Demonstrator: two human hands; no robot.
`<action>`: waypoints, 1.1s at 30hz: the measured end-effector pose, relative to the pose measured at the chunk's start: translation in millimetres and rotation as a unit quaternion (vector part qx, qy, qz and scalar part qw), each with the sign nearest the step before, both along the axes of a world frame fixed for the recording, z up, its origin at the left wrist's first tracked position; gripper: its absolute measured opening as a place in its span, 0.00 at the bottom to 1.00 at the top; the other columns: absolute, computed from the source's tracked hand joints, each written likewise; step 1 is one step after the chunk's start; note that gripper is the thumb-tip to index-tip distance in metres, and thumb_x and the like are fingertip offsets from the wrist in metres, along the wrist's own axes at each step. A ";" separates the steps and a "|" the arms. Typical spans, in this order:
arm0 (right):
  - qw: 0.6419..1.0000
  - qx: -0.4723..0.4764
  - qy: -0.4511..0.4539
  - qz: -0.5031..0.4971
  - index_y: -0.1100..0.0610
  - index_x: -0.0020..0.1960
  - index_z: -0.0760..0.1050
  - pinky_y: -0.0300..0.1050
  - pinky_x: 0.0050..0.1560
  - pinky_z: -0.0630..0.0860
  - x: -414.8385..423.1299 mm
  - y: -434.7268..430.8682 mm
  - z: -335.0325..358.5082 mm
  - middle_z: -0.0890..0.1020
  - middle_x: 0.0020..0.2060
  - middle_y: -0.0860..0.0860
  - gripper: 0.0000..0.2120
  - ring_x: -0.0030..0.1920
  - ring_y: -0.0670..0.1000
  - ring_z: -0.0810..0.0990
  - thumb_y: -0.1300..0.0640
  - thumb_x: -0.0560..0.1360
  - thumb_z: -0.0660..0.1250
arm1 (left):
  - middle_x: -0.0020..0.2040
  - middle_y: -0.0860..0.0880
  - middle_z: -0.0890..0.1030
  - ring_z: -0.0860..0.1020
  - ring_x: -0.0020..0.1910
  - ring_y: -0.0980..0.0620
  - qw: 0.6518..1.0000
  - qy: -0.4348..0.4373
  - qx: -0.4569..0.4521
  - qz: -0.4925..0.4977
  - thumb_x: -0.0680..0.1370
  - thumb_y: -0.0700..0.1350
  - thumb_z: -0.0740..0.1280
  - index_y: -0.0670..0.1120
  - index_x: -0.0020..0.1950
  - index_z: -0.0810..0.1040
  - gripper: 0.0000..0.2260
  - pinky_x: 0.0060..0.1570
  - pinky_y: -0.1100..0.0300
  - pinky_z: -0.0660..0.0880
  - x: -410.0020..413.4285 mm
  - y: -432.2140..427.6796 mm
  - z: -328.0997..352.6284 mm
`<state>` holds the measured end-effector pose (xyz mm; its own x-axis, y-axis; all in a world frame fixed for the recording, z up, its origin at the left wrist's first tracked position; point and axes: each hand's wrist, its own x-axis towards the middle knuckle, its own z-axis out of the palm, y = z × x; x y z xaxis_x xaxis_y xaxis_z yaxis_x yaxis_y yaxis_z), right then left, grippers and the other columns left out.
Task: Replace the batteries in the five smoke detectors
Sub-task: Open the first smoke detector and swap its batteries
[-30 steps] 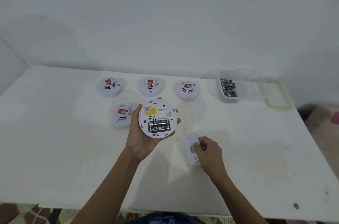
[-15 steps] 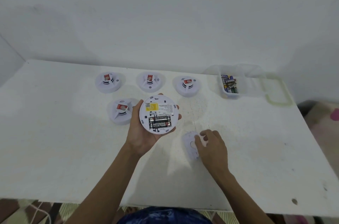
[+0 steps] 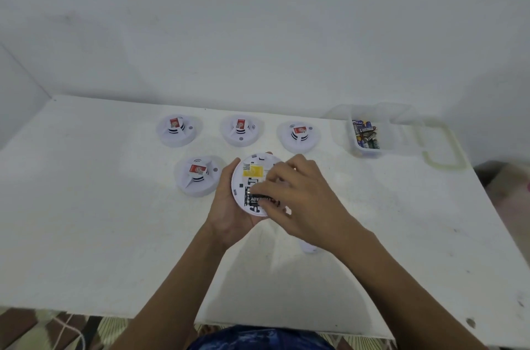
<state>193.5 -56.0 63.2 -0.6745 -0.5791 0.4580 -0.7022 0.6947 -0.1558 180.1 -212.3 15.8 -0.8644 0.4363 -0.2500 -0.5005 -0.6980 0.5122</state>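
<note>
My left hand [image 3: 226, 212] grips a white round smoke detector [image 3: 252, 175] turned back side up, above the table. Its yellow label and open battery bay show. A black battery [image 3: 262, 200] lies in the bay. My right hand [image 3: 304, 200] reaches over the detector and its fingertips pinch that battery. Four other white detectors lie face up on the table: three in a back row [image 3: 177, 130] [image 3: 241, 130] [image 3: 298, 134] and one [image 3: 198, 176] just left of my left hand. The white battery cover [image 3: 309, 249] lies on the table, mostly hidden under my right wrist.
A clear plastic tub [image 3: 370, 149] with several batteries stands at the back right, its lid [image 3: 441, 146] lying beside it. The white table [image 3: 86, 220] meets a white wall at the back. The table's right edge drops to the floor.
My right hand left the battery cover on the table and moved up and left onto the held detector, where it now pinches the battery. My left hand kept holding the detector.
</note>
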 end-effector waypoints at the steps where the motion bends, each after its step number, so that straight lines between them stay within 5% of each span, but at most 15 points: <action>1: 1.000 0.010 -0.008 0.014 0.49 0.53 0.80 0.48 0.43 0.68 -4.0 -0.3 1.6 0.78 0.46 0.48 0.08 0.46 0.54 0.71 0.52 0.74 0.67 | 0.52 0.44 0.83 0.82 0.49 0.48 1.000 0.004 -0.002 -0.003 0.77 0.59 0.54 0.47 0.55 0.83 0.23 0.46 0.52 0.80 0.1 -0.6 0.6; 25: 0.973 0.196 -0.078 0.092 0.45 0.49 0.73 0.49 0.40 0.66 -32.5 -8.0 28.5 0.71 0.36 0.49 0.08 0.40 0.52 0.65 0.49 0.71 0.61 | 0.51 0.41 0.83 0.82 0.50 0.44 0.991 -0.017 -0.133 -0.012 0.78 0.59 0.54 0.50 0.49 0.85 0.22 0.49 0.48 0.78 -4.6 0.0 -2.4; 33: 0.980 0.148 -0.066 0.114 0.47 0.51 0.66 0.46 0.39 0.62 -35.9 -10.9 30.2 0.73 0.38 0.48 0.09 0.40 0.52 0.64 0.51 0.73 0.64 | 0.53 0.41 0.82 0.80 0.54 0.43 0.992 -0.010 -0.122 -0.010 0.81 0.58 0.51 0.50 0.51 0.84 0.24 0.55 0.44 0.74 -10.2 -3.4 0.4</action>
<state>157.6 -67.0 93.5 -0.5534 -0.8164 0.1650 -0.8323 0.5499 -0.0703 169.9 -215.8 16.3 -0.8495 0.3784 -0.3678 -0.5255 -0.5443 0.6539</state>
